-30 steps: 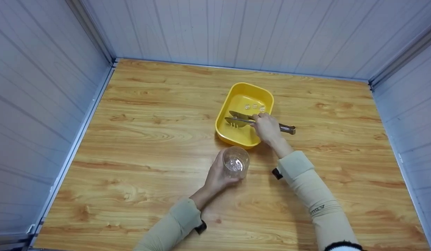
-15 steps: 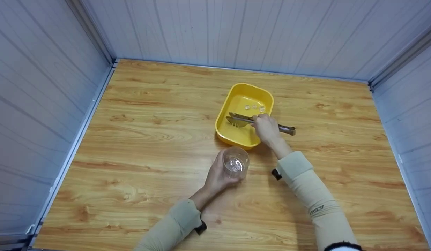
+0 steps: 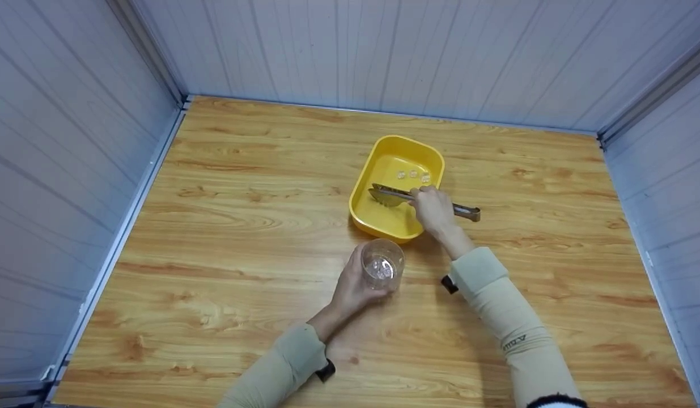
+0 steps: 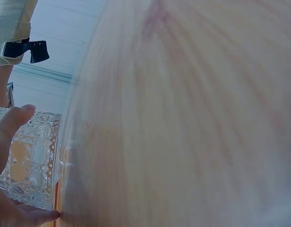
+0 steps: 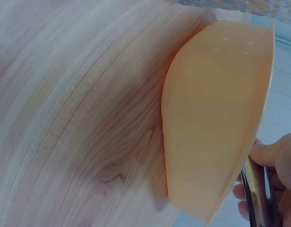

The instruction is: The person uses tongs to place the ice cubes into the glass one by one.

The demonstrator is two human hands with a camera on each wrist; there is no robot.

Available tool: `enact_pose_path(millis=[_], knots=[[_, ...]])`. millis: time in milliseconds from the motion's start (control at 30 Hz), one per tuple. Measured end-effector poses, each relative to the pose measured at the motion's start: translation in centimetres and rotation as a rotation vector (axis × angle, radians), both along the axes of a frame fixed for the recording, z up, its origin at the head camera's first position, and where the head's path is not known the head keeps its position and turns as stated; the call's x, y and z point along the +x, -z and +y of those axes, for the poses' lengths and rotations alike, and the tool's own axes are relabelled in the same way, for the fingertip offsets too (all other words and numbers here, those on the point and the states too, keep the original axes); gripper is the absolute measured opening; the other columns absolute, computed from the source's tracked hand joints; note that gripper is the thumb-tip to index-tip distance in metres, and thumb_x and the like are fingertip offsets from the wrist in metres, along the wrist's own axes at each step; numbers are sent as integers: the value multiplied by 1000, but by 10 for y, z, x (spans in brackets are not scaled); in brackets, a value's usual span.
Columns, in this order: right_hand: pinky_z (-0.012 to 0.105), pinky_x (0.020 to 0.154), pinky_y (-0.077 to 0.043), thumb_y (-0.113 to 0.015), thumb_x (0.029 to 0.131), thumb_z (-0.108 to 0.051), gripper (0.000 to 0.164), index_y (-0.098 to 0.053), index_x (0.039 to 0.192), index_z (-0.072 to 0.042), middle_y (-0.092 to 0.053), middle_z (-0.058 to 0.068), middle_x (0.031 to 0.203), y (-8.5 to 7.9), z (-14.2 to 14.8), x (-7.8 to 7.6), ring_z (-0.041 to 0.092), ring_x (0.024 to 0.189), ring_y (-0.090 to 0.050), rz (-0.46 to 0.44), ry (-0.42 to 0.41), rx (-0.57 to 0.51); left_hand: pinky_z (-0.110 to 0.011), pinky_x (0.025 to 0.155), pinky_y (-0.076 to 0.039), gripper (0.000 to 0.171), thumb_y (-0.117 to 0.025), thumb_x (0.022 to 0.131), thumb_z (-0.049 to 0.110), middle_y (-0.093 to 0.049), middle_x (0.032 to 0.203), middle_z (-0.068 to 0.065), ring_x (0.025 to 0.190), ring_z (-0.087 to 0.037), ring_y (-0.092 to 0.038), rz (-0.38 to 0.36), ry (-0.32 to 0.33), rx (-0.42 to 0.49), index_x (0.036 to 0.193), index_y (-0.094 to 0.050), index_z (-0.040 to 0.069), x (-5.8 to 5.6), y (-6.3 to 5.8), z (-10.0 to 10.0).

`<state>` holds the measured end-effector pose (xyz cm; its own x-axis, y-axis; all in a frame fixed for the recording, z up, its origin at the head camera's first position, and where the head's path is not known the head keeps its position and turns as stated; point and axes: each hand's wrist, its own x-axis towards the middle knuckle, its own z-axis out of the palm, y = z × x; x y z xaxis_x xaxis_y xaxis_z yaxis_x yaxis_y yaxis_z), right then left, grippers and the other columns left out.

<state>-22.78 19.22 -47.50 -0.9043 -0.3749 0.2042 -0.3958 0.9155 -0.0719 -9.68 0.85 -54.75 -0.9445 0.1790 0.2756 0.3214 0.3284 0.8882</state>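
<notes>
A clear patterned glass (image 3: 382, 269) stands on the wooden table with several small clear pieces visible at its bottom. My left hand (image 3: 354, 283) grips it from the left side, thumb and fingers around its wall, as the left wrist view also shows with the glass (image 4: 34, 161). My right hand (image 3: 435, 209) holds metal tongs (image 3: 466, 212) over the near right rim of a yellow bin (image 3: 384, 224). The tongs' tips are inside the bin, nearly together. Whether something is between them is too small to tell. Beyond the tongs lie 3 clear cubes (image 3: 413, 174) in a row.
The bin stands just beyond the glass on the wood-grain tabletop (image 3: 242, 226). Pale panels (image 3: 355, 56) wall in the table at the back, left and right. In the right wrist view the bin's outer side (image 5: 211, 118) fills the middle.
The tongs' two arms have drawn closer together in the bin as my right hand squeezes them. My left hand and the glass have stayed in place.
</notes>
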Motion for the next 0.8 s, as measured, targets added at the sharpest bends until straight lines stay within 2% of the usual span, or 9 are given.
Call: enact_pose_path(millis=[800], knots=[[41, 57, -47, -63, 80, -12, 14, -64, 84, 1, -60, 14, 75, 0, 5, 5, 30, 70, -56, 30, -18, -12, -37, 94, -36, 98, -84, 51, 25, -45, 123, -8, 112, -22, -44, 13, -2, 3, 131, -30, 8, 0, 2, 0]])
